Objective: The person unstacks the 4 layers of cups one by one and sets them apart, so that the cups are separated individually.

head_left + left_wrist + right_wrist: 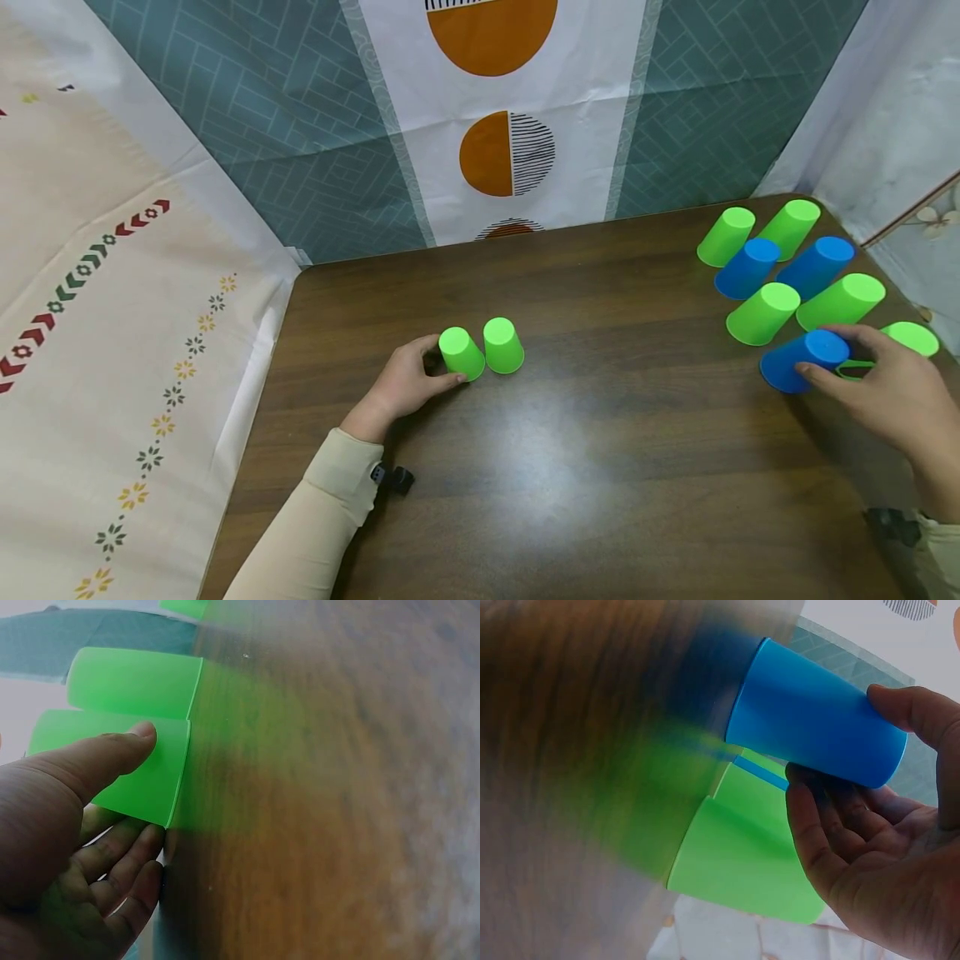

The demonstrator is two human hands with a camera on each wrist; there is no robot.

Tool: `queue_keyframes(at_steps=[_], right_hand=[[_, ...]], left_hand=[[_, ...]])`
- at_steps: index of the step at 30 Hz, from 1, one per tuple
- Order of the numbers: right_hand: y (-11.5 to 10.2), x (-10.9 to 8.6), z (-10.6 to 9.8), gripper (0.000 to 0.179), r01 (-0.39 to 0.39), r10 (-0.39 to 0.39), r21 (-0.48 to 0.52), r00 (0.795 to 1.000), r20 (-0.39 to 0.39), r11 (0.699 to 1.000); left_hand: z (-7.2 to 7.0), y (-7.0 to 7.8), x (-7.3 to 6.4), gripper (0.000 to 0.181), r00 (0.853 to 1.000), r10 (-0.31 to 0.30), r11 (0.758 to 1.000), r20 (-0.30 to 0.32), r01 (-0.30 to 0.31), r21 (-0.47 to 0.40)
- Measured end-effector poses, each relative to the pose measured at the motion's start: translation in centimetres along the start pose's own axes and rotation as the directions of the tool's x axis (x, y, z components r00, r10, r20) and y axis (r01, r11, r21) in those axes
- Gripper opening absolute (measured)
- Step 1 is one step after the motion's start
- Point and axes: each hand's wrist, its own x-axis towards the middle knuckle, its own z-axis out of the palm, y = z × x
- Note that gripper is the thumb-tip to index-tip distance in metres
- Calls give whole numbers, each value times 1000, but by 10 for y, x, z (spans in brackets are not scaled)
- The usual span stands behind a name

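Two green cups [505,347] stand upside down side by side at the middle of the table. My left hand [411,377] holds the left one, a green cup [154,769], with the thumb across its near side and the fingers around the far side. At the right, my right hand [888,387] grips an upside-down blue cup [817,712] between thumb and fingers. A green cup [742,859] stands just beside that hand, partly hidden behind it in the head view.
Behind the right hand stand more upside-down cups: a green cup [763,314], a blue cup [747,268] and several others, close together near the table's right edge. Patterned cloths hang around the wooden table [600,467]. A small black object [402,480] shows at the left wrist.
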Motion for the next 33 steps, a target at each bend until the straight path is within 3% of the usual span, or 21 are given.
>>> queue_keyframes(at_steps=[20,28,33], right_hand=[[-3,-2,2,77,-3,3,3,1000,-5,1000],[-25,-6,0,70,85,-62,121,982,-179,989],[-54,-4,-6,69,114,-89,161,983,-159,980]], left_hand=[[1,0,-1,58,1000,9,1000,-5,-9,-4],[2,-1,0,58,1000,7,1000,-9,-7,-2],[1,-1,0,58,1000,7,1000,-8,-7,-3]])
